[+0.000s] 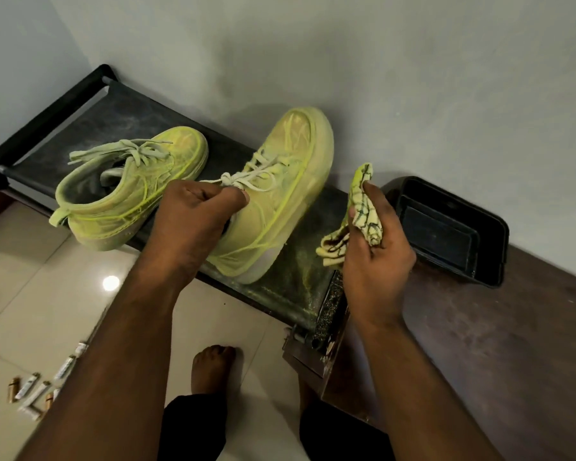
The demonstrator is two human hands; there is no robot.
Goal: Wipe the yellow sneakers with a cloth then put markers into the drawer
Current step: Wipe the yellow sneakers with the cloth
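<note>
Two dusty yellow sneakers stand on a black shoe rack (90, 108). The left sneaker (127, 188) lies untouched with loose laces. My left hand (193, 214) grips the collar of the right sneaker (280, 194), fingers curled near its tongue and laces. My right hand (376, 241) holds a crumpled yellow cloth (363, 207) with dark lines, just right of that sneaker and apart from it. Several markers (37, 390) lie on the floor tiles at the lower left, partly hidden behind my left forearm.
A black plastic tray (453, 227) sits on the dark wooden surface (496, 344) to the right, against the wall. A small brown ledge juts out below the rack's right end. My bare feet (213, 364) stand on the tiled floor.
</note>
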